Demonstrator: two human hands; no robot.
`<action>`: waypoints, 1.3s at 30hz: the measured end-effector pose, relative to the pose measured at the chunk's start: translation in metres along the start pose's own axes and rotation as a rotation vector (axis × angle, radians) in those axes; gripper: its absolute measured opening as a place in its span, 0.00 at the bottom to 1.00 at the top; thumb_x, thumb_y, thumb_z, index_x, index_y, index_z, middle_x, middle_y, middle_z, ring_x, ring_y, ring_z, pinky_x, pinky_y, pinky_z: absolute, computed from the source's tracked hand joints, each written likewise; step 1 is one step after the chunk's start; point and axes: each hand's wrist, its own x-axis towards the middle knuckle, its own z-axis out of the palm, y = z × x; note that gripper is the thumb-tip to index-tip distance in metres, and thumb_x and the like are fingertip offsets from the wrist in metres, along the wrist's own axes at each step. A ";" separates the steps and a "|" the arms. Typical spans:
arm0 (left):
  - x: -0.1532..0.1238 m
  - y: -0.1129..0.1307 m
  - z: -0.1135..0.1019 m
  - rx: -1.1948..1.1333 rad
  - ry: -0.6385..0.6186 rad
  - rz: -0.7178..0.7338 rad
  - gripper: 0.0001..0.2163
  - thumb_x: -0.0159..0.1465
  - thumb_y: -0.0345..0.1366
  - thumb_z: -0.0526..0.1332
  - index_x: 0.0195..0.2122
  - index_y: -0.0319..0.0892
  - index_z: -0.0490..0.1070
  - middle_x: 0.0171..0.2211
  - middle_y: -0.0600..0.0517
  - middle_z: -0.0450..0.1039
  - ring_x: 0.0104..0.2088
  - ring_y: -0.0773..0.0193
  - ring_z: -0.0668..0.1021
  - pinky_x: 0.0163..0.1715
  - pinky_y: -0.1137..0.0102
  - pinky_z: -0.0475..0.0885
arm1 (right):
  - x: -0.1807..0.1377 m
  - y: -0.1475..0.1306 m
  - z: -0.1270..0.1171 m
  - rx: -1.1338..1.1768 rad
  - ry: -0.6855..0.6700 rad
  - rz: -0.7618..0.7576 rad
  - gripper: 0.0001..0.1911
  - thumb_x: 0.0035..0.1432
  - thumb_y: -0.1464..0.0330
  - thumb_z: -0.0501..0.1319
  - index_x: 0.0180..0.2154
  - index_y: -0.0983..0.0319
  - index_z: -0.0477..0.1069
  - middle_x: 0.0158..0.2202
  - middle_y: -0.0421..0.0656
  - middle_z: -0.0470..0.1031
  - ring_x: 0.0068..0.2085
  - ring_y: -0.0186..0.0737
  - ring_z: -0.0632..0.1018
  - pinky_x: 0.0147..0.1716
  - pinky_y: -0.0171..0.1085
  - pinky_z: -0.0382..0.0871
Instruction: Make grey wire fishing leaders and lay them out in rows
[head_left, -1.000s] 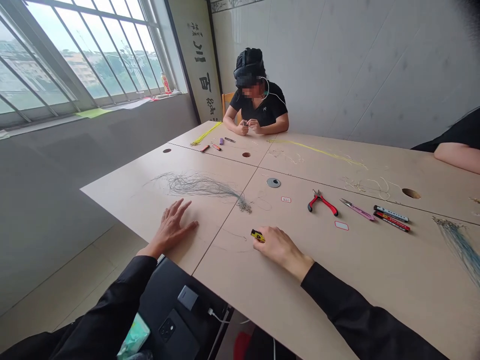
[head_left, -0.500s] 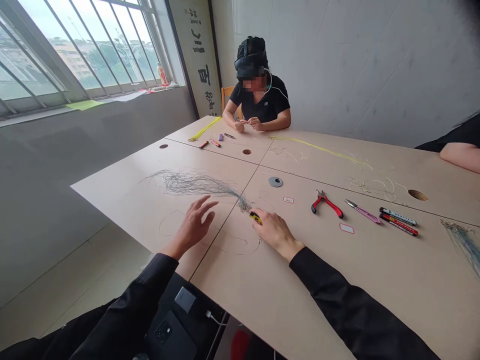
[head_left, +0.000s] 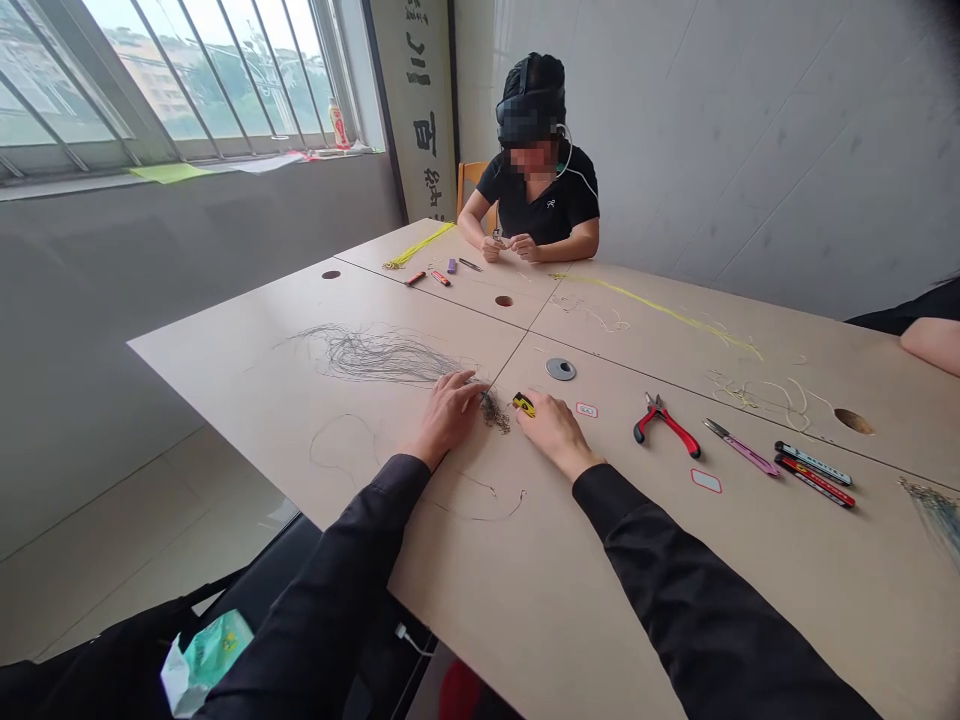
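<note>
A bundle of thin grey cords (head_left: 382, 356) lies across the left half of the table, its small metal ends (head_left: 495, 412) clumped together near the seam. My left hand (head_left: 450, 412) reaches over the cords just beside that clump, fingers bent around them; the undersides of the fingers are hidden. Just right of the clump, my right hand (head_left: 553, 432) rests low over the table. It grips a small yellow-and-black object (head_left: 523, 404), mostly covered by the fingers, so its kind cannot be made out. Single loose cords (head_left: 480, 518) with metal ends curve on the table below both hands.
Red-handled pliers (head_left: 665, 425), pink thread snips (head_left: 741, 447) and two slim cutters (head_left: 815, 473) lie right. A metal grommet (head_left: 560, 369) and small labels (head_left: 706, 481) are nearby. Opposite sits a person (head_left: 544, 190) with both hands together; yellow cords (head_left: 660, 315) lie along the far side.
My left hand has moved right, from above the table onto the cords by their metal ends. My right hand still grips the yellow-and-black object, now slightly apart from the clump. The view has shifted slightly.
</note>
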 end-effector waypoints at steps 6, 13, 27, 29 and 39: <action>0.000 -0.001 0.003 0.056 -0.008 0.044 0.15 0.67 0.33 0.53 0.49 0.46 0.77 0.56 0.47 0.71 0.58 0.53 0.68 0.60 0.56 0.61 | -0.006 0.006 0.001 -0.041 -0.004 -0.053 0.14 0.63 0.68 0.52 0.45 0.57 0.75 0.38 0.47 0.79 0.39 0.43 0.78 0.31 0.34 0.57; 0.000 0.005 0.003 0.050 0.002 0.086 0.15 0.68 0.34 0.51 0.49 0.44 0.75 0.53 0.47 0.73 0.54 0.55 0.71 0.57 0.59 0.63 | -0.035 0.026 0.002 -0.024 0.018 -0.074 0.18 0.62 0.69 0.53 0.51 0.54 0.74 0.43 0.44 0.80 0.42 0.43 0.79 0.34 0.34 0.62; 0.001 0.005 0.003 0.056 0.006 0.102 0.15 0.68 0.34 0.50 0.49 0.44 0.75 0.51 0.47 0.74 0.54 0.54 0.71 0.56 0.59 0.63 | -0.103 0.062 -0.005 -0.089 0.044 0.037 0.14 0.63 0.68 0.53 0.45 0.55 0.74 0.35 0.42 0.80 0.34 0.41 0.79 0.28 0.34 0.59; 0.001 0.004 0.004 0.066 0.009 0.111 0.16 0.68 0.34 0.50 0.49 0.44 0.75 0.51 0.47 0.74 0.53 0.54 0.71 0.56 0.58 0.63 | -0.125 0.078 -0.009 -0.108 0.044 0.083 0.12 0.64 0.68 0.52 0.44 0.56 0.74 0.33 0.42 0.79 0.33 0.42 0.78 0.28 0.35 0.58; 0.004 0.003 0.002 0.029 0.111 0.125 0.16 0.68 0.36 0.51 0.52 0.44 0.73 0.58 0.45 0.69 0.59 0.52 0.67 0.61 0.54 0.59 | -0.257 0.172 -0.025 -0.111 0.133 0.408 0.10 0.60 0.61 0.52 0.29 0.56 0.64 0.20 0.41 0.69 0.20 0.40 0.69 0.21 0.36 0.56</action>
